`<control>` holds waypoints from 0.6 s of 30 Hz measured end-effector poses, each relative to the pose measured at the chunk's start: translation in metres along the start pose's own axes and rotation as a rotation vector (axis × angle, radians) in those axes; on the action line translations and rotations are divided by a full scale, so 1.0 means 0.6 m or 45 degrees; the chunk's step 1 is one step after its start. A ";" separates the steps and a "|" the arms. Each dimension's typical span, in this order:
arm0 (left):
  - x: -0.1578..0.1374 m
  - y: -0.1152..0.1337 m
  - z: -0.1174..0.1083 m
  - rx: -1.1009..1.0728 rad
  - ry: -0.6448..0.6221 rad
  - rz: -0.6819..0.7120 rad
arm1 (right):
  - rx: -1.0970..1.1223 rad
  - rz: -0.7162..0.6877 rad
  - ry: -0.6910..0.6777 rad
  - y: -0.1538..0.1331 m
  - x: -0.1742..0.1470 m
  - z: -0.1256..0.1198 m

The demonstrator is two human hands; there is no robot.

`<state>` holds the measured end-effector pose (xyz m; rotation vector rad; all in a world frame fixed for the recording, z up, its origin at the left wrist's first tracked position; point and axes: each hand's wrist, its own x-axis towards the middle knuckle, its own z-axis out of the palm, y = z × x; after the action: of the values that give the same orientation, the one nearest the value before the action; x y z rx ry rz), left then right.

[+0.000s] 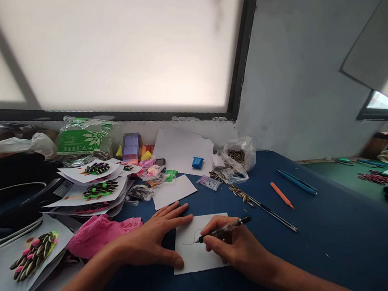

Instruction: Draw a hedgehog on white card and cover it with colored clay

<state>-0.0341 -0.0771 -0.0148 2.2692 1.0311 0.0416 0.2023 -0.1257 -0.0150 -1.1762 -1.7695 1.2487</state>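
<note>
Soft light comes through the pale window (134, 52), brightest low toward its right side, with a dark slanting band across its left end. The grey wall (291, 67) and blue table (347, 250) look dim beside it. The paper (197, 258) is evenly lit and fairly sharp; the far right edge is stretched and softer, and coarse pixels mask a purple pack (132, 146)

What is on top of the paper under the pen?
Thin curved lines mark the paper. The left hand rests over its left edge, and the right hand holds a pen to it. Any marks beneath either hand are covered.
</note>
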 end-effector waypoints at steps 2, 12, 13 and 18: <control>0.000 0.000 0.000 0.003 0.005 -0.003 | -0.009 -0.043 -0.014 0.001 0.005 0.009; 0.001 0.002 0.000 -0.010 0.000 -0.025 | 0.019 -0.139 -0.040 0.023 0.020 0.026; 0.001 0.002 0.000 -0.011 -0.003 -0.029 | 0.036 -0.139 -0.044 0.024 0.020 0.026; 0.001 0.002 -0.001 -0.017 -0.007 -0.034 | 0.068 -0.136 -0.055 0.029 0.020 0.027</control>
<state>-0.0331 -0.0766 -0.0137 2.2420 1.0554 0.0305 0.1886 -0.1175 -0.0366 -1.0181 -1.7946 1.2594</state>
